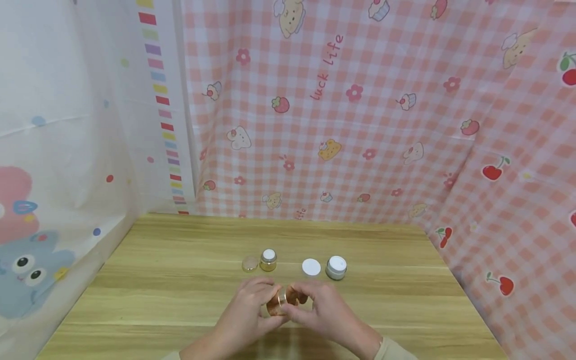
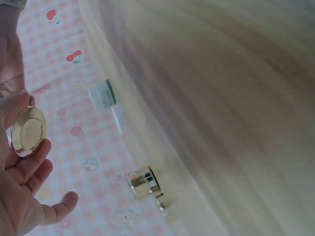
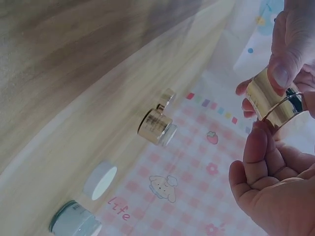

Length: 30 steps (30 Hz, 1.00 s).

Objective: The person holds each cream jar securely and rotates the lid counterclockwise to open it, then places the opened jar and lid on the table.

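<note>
Left hand point(image 1: 251, 306) and right hand point(image 1: 321, 304) meet around one gold container point(image 1: 274, 304), the left with its fingers and thumb curled about one end, the right pinching the other end between thumb and fingers. Held on its side above the wood-grain surface point(image 1: 148, 280), the container has a bright band around it, and its flat round end shows small lettering, too blurred to read, in the left wrist view. Beyond the hands, a gold jar point(image 1: 268, 262) with a white top stands upright, with a round gold lid point(image 1: 250, 264) just beside it on the left. Farther right, a white lid point(image 1: 311, 267) lies flat near a pale jar point(image 1: 336, 269) with a white top and a dark green lower edge. Pink checked cloth point(image 1: 342, 115) hangs behind the surface, printed with cupcakes, strawberries and flowers.
</note>
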Each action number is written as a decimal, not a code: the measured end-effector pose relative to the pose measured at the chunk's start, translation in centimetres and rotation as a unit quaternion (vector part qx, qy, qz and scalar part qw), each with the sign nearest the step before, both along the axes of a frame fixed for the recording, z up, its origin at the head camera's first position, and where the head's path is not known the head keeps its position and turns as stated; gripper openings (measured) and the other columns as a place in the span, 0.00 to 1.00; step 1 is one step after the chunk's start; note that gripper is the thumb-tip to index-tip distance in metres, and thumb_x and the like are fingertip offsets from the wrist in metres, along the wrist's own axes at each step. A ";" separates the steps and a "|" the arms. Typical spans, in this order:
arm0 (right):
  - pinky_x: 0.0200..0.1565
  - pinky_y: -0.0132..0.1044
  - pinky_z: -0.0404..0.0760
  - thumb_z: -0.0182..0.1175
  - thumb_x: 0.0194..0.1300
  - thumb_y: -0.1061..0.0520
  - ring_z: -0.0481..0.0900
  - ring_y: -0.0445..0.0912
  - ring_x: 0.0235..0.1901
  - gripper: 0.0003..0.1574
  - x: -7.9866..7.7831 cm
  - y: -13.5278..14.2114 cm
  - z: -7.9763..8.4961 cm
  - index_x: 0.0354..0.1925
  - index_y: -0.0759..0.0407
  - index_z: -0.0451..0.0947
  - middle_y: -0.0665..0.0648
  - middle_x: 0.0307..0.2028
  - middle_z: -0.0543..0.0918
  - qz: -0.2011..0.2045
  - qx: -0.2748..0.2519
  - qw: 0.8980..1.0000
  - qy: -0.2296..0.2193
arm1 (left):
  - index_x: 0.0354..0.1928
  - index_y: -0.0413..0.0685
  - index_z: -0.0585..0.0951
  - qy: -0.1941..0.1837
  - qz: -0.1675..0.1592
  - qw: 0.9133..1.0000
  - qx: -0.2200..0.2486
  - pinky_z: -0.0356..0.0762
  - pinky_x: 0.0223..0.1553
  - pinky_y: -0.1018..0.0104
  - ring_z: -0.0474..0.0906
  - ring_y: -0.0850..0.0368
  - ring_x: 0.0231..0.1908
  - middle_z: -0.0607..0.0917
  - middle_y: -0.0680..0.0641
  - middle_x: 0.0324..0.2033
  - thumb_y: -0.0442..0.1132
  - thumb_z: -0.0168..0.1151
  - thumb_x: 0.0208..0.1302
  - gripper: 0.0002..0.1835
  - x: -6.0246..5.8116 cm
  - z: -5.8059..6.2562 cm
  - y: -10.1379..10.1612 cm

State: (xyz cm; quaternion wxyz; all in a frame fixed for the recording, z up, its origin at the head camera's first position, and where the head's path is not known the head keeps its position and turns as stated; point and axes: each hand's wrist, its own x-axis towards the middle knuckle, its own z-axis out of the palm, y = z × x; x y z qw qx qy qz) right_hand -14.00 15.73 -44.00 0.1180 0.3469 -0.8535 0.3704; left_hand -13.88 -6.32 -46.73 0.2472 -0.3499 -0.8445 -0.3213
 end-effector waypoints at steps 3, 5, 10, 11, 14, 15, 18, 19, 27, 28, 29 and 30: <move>0.35 0.26 0.79 0.72 0.71 0.47 0.78 0.33 0.33 0.07 0.0 -0.1 0.0 0.37 0.45 0.84 0.42 0.31 0.85 -0.004 0.015 1.000 0.008 | 0.48 0.53 0.91 -0.016 0.005 1.000 0.004 0.87 0.56 0.46 0.87 0.58 0.51 0.93 0.60 0.39 0.44 0.87 0.51 0.21 -0.1 -0.1 0.0; 0.38 0.27 0.81 0.72 0.71 0.45 0.80 0.34 0.36 0.10 0.1 0.0 0.0 0.42 0.47 0.86 0.43 0.34 0.88 -0.016 0.026 0.999 -0.009 | 0.47 0.54 0.91 -0.047 0.018 0.999 0.001 0.87 0.56 0.46 0.87 0.58 0.52 0.93 0.61 0.41 0.43 0.86 0.51 0.20 -0.2 0.0 0.1; 0.49 0.39 0.88 0.72 0.69 0.38 0.88 0.41 0.47 0.30 0.2 0.3 -0.1 0.57 0.58 0.86 0.49 0.44 0.93 -0.066 0.040 0.995 -0.069 | 0.47 0.52 0.91 -0.113 0.063 0.991 -0.024 0.82 0.62 0.41 0.86 0.55 0.55 0.93 0.59 0.42 0.44 0.87 0.50 0.21 0.0 0.4 0.2; 0.51 0.40 0.89 0.72 0.69 0.37 0.89 0.41 0.47 0.32 0.1 0.4 -0.1 0.57 0.59 0.86 0.49 0.44 0.93 -0.072 0.039 0.994 -0.075 | 0.46 0.53 0.91 -0.116 0.066 0.991 -0.028 0.80 0.63 0.40 0.86 0.53 0.55 0.93 0.60 0.42 0.44 0.87 0.50 0.20 0.0 0.4 0.2; 0.47 0.36 0.87 0.73 0.67 0.38 0.87 0.38 0.44 0.25 0.0 0.5 -0.2 0.51 0.54 0.90 0.48 0.41 0.93 -0.072 0.029 0.994 -0.080 | 0.45 0.56 0.90 -0.114 0.066 0.991 -0.027 0.79 0.62 0.37 0.86 0.49 0.56 0.93 0.60 0.41 0.44 0.87 0.49 0.20 0.1 0.4 0.1; 0.45 0.34 0.87 0.74 0.67 0.38 0.87 0.37 0.43 0.23 -0.1 0.6 -0.2 0.48 0.52 0.90 0.47 0.39 0.92 -0.067 0.026 0.994 -0.077 | 0.44 0.56 0.90 -0.110 0.066 0.991 -0.026 0.79 0.61 0.36 0.86 0.48 0.56 0.93 0.61 0.42 0.44 0.88 0.48 0.20 0.1 0.4 0.1; 0.41 0.29 0.83 0.74 0.67 0.39 0.84 0.35 0.39 0.19 -0.2 0.6 -0.3 0.45 0.49 0.92 0.42 0.34 0.90 -0.058 0.020 0.995 -0.074 | 0.44 0.57 0.90 -0.085 0.069 0.994 -0.024 0.80 0.60 0.35 0.87 0.46 0.55 0.93 0.58 0.43 0.44 0.89 0.46 0.22 0.3 0.3 0.1; 0.41 0.29 0.82 0.74 0.67 0.39 0.84 0.34 0.38 0.18 -0.3 0.7 -0.3 0.45 0.49 0.92 0.41 0.33 0.90 -0.057 0.020 0.995 -0.073 | 0.44 0.56 0.91 -0.076 0.072 0.994 -0.025 0.81 0.59 0.35 0.86 0.47 0.54 0.93 0.57 0.43 0.45 0.89 0.45 0.22 0.3 0.2 0.1; 0.40 0.30 0.84 0.73 0.68 0.38 0.83 0.32 0.36 0.19 -0.3 0.7 -0.5 0.44 0.50 0.92 0.44 0.37 0.93 -0.054 0.024 0.996 -0.062 | 0.45 0.51 0.91 -0.046 0.090 0.994 -0.028 0.84 0.58 0.40 0.84 0.53 0.53 0.89 0.53 0.45 0.45 0.91 0.39 0.27 0.5 0.1 0.1; 0.40 0.30 0.84 0.73 0.68 0.38 0.83 0.32 0.37 0.18 -0.3 0.7 -0.5 0.44 0.49 0.92 0.45 0.38 0.93 -0.053 0.023 0.997 -0.058 | 0.45 0.50 0.91 -0.050 0.091 0.994 -0.027 0.84 0.58 0.41 0.85 0.53 0.53 0.90 0.53 0.45 0.45 0.91 0.40 0.27 0.6 0.1 0.2; 0.39 0.30 0.83 0.73 0.68 0.38 0.83 0.32 0.36 0.18 -0.3 0.7 -0.5 0.44 0.49 0.92 0.46 0.38 0.93 -0.052 0.021 0.997 -0.056 | 0.45 0.50 0.90 -0.053 0.090 0.994 -0.025 0.84 0.59 0.41 0.85 0.53 0.54 0.90 0.53 0.45 0.45 0.91 0.40 0.27 0.6 0.1 0.2; 0.39 0.30 0.83 0.73 0.68 0.39 0.83 0.32 0.36 0.18 -0.2 0.7 -0.5 0.44 0.49 0.92 0.46 0.38 0.93 -0.051 0.019 0.997 -0.052 | 0.45 0.49 0.90 -0.055 0.090 0.994 -0.024 0.84 0.59 0.40 0.85 0.52 0.54 0.90 0.53 0.45 0.45 0.91 0.40 0.27 0.6 0.1 0.2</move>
